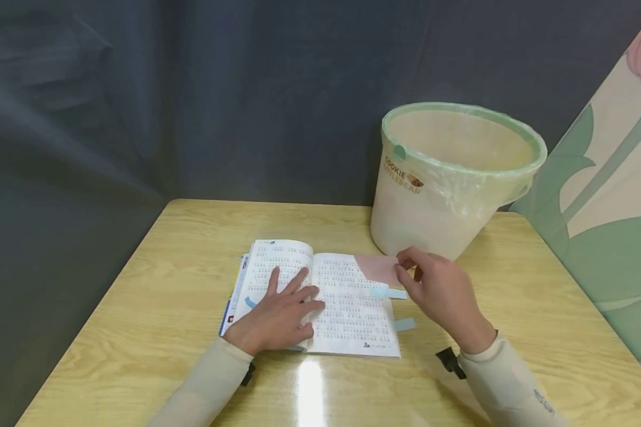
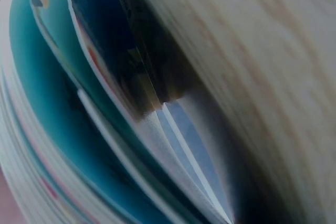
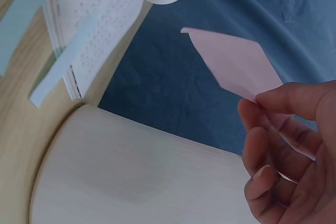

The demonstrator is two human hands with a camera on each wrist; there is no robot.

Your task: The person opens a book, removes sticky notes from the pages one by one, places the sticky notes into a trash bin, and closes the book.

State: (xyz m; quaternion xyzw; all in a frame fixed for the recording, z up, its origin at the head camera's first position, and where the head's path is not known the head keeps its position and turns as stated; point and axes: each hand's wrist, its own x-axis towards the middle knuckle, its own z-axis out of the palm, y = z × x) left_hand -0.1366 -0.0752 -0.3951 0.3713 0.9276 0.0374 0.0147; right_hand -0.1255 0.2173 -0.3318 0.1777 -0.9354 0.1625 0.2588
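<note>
An open book (image 1: 347,332) with printed pages lies on the table. Spread across its left page and the fold, my left hand (image 1: 278,317) rests with its fingers stretched out. Thumb and forefinger of my right hand (image 1: 443,290) pinch a pink paper slip (image 1: 376,268) by its edge, over the upper right corner of the book. In the right wrist view the slip (image 3: 236,61) appears raised off the page. Blue sticky tabs (image 1: 390,293) stick out from the right page's edge, and another blue strip (image 1: 250,302) shows beside my left hand. The left wrist view holds only blurred page edges (image 2: 52,156).
A pale bucket (image 1: 422,219) with a green rim and a clear plastic liner stands behind my right hand, close to the book. The wooden table (image 1: 155,308) extends around the book. A dark cloth (image 1: 278,101) hangs behind, and a floral panel (image 1: 619,237) is at right.
</note>
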